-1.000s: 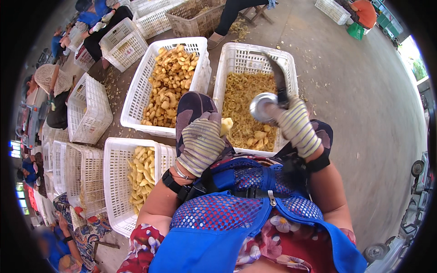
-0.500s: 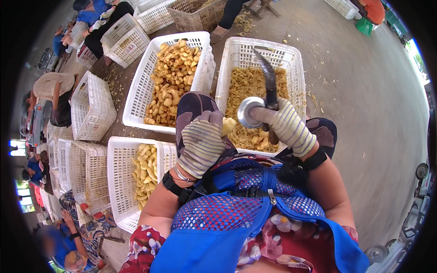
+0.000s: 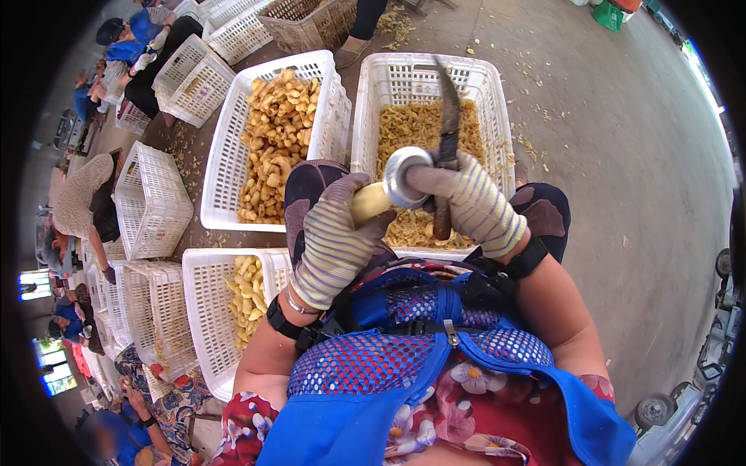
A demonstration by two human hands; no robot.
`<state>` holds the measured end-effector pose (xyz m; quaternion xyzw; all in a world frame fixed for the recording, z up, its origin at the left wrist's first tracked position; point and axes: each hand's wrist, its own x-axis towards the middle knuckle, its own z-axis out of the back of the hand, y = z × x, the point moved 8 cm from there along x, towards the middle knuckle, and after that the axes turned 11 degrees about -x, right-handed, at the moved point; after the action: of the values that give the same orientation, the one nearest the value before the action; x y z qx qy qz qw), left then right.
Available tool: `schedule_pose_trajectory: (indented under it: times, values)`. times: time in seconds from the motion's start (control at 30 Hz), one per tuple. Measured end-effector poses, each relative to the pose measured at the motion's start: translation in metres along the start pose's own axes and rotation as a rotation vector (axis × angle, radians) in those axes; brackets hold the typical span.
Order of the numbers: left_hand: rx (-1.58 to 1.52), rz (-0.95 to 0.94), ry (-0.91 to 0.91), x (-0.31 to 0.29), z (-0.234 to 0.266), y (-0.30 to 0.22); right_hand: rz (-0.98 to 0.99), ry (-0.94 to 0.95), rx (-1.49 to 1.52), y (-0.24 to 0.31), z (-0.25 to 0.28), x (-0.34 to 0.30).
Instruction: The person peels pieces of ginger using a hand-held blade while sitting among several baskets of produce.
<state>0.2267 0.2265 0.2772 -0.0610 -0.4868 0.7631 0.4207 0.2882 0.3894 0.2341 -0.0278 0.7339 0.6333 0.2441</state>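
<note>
My left hand (image 3: 332, 242), in a striped glove, is closed around a pale, peeled piece of ginger (image 3: 370, 203). My gloved right hand (image 3: 475, 208) grips a curved dark-bladed knife (image 3: 449, 113), its blade pointing away from me. In that same hand is a round, shiny metal cup-like tool (image 3: 395, 177), its edge against the ginger's end. Beneath the right hand stands a white crate (image 3: 362, 105) with peelings (image 3: 400, 128) in it. Brown unpeeled ginger (image 3: 280, 147) fills much of another white crate (image 3: 214, 182) to its left.
Peeled ginger (image 3: 247, 291) lies in a white crate (image 3: 214, 334) by my left forearm. More crates (image 3: 151, 202) stand further left, where several people sit or bend. Scraps (image 3: 536, 151) are strewn on the concrete floor (image 3: 622, 202). Wheeled vehicles (image 3: 657, 410) line the right edge.
Both hands have come closer together. The round metal tool now meets the ginger, which was apart from it before. The knife blade has turned more upright, and the whole view has shifted slightly.
</note>
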Motion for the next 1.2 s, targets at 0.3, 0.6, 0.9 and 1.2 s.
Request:
schedule_pose_trajectory:
  times: [0.3, 0.6, 0.9, 1.2]
  values:
    - [-0.671, 0.666, 0.098, -0.024, -0.021, 0.046, 0.142, -0.140, -0.201, 0.022, -0.003, -0.018]
    - [-0.838, 0.727, 0.266, -0.023, -0.029, 0.037, 0.049, -0.294, -0.293, 0.010, 0.028, 0.001]
    - [-1.292, 0.835, 0.285, -0.027, -0.041, 0.033, 0.091, 0.019, -0.103, 0.014, -0.009, -0.007]
    - [-1.116, 0.722, 0.328, -0.027, -0.043, 0.025, 0.026, -0.004, -0.167, -0.007, -0.017, 0.008]
